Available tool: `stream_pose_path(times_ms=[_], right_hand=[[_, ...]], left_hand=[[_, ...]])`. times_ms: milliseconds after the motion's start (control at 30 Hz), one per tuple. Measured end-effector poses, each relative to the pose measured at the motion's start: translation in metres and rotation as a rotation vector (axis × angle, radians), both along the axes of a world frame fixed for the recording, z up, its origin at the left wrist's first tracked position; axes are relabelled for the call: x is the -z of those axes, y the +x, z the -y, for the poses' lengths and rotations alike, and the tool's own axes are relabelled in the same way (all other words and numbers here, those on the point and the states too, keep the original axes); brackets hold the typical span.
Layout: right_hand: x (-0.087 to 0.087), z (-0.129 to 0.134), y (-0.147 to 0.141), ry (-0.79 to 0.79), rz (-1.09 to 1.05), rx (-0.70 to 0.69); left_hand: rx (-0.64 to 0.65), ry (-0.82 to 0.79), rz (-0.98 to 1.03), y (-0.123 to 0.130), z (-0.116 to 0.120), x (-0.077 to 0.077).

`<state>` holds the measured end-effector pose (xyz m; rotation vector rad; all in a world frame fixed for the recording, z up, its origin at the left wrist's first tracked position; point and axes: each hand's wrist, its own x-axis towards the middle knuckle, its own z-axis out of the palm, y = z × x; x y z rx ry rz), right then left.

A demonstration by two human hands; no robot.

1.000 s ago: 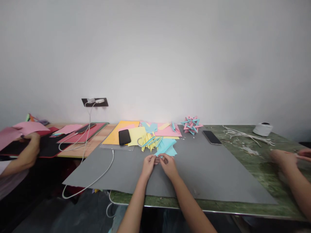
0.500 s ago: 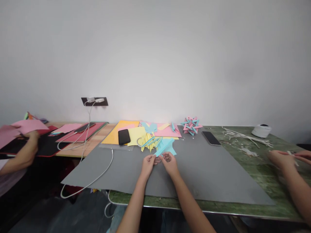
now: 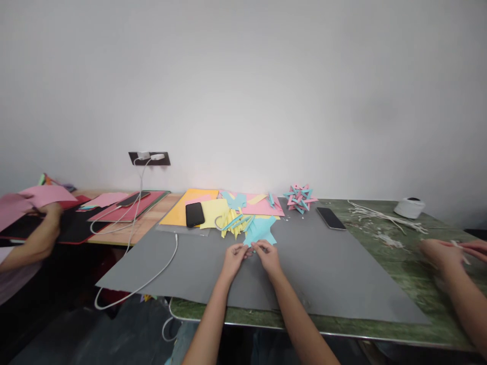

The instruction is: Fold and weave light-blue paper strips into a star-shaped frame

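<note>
My left hand point(image 3: 233, 259) and my right hand point(image 3: 268, 257) meet over the grey mat point(image 3: 198, 274), fingertips pinched close together. Light-blue paper point(image 3: 262, 230) shows at and just beyond the fingertips, its near edge between them. The exact fold or shape under the fingers is hidden. Left of it, yellow paper strips point(image 3: 233, 223) lie in a heap, with scissors point(image 3: 218, 223), partly covered, among them. Further back, a pink-and-blue folded paper star ball point(image 3: 300, 198) rests near the wall.
A black phone point(image 3: 195, 215) lies on yellow paper point(image 3: 213, 212); another phone point(image 3: 331, 218) is to the right. A white cable point(image 3: 167, 263) crosses the mat's left side. At right, a co-worker's hands point(image 3: 443, 253) work near white cords point(image 3: 384, 215); at left, another person's hand point(image 3: 51, 215) holds pink paper point(image 3: 49, 194).
My fingers shift slightly around the blue paper, and both hands stay in nearly the same place. The view tilts a little.
</note>
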<state>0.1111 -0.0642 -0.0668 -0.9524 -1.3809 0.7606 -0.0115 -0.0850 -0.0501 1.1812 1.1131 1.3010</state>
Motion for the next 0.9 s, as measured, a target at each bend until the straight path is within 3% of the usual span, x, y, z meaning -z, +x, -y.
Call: stream_pose_path(times_ms=[667,900], right_hand=[[-0.0068,0.0058,0.0008,-0.037,-0.005,-0.069],[-0.001,0.0013,-0.0003,-0.066,-0.051,-0.067]], left_hand=[[0.043,0.055,-0.041,-0.0002,0.0008,0.0024],[0.029,0.021,-0.009,-0.0013,-0.0003,0.0006]])
